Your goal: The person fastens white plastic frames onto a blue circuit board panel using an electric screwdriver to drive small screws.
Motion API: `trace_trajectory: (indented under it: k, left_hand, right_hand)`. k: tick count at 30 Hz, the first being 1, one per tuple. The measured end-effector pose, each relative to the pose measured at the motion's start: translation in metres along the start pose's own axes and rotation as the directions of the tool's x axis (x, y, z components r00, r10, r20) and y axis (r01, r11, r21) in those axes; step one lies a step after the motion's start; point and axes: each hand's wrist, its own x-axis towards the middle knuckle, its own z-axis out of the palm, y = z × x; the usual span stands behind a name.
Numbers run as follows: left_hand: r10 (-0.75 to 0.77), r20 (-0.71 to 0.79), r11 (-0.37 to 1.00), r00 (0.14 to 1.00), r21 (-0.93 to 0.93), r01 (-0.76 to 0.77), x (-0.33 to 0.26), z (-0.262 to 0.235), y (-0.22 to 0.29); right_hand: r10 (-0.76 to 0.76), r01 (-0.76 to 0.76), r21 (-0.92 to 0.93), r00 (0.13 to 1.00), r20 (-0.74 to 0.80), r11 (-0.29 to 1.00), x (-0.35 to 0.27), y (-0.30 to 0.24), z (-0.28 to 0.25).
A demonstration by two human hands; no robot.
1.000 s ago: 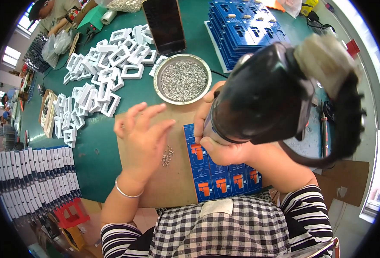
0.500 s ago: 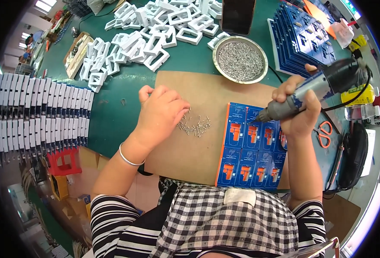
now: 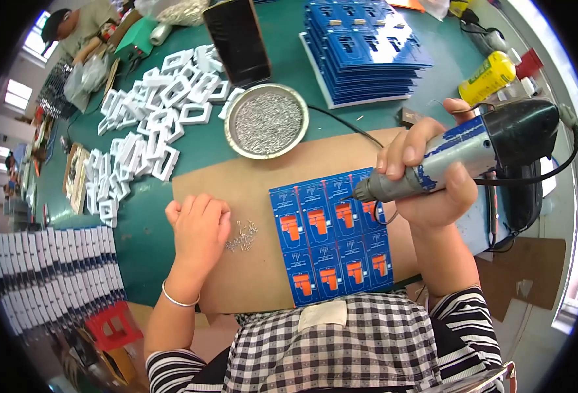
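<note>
The blue panel (image 3: 333, 242) lies flat on the brown board (image 3: 236, 196), directly before the person, long axis running away from the body. The left hand (image 3: 200, 226) rests half-curled on the board, fingertips touching the small pile of screws (image 3: 242, 237) just left of the panel. The right hand (image 3: 426, 177) grips the electric screwdriver (image 3: 459, 157), tip over the panel's far right corner. Farther off on the table (image 3: 197, 141) stands the bowl of screws (image 3: 267, 121).

A panel of circuit boards (image 3: 331, 239) lies at frame centre on a cardboard sheet (image 3: 250, 275). Loose screws (image 3: 242, 236) lie just left of it. A bowl of screws (image 3: 267, 120) sits above, with white frames (image 3: 142, 141) to the upper left.
</note>
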Motion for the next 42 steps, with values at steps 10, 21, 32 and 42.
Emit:
trace_trajectory:
  k: [10, 21, 32, 42]
  left_hand:
    - [0.229, -0.001, 0.786, 0.973, -0.59, -0.185, 0.06, 0.016, 0.083]
    - [0.307, -0.019, 0.881, 0.952, -0.373, -0.291, 0.066, 0.017, 0.089]
    - [0.241, -0.137, 0.855, 0.961, -0.438, -0.277, 0.058, 0.023, 0.083]
    - [0.244, -0.168, 0.845, 0.955, -0.446, -0.294, 0.06, 0.025, 0.081]
  right_hand:
    - [0.012, -0.014, -0.013, 0.99, -0.138, 1.0, -0.012, 0.001, -0.011]
    - [0.047, -0.049, -0.019, 0.996, -0.071, 0.999, -0.012, 0.003, -0.008]
    - [0.111, -0.1, -0.112, 0.989, 0.096, 0.989, -0.014, 0.018, 0.008]
    - [0.117, -0.058, -0.225, 0.958, 0.261, 0.973, -0.007, 0.019, 0.01]
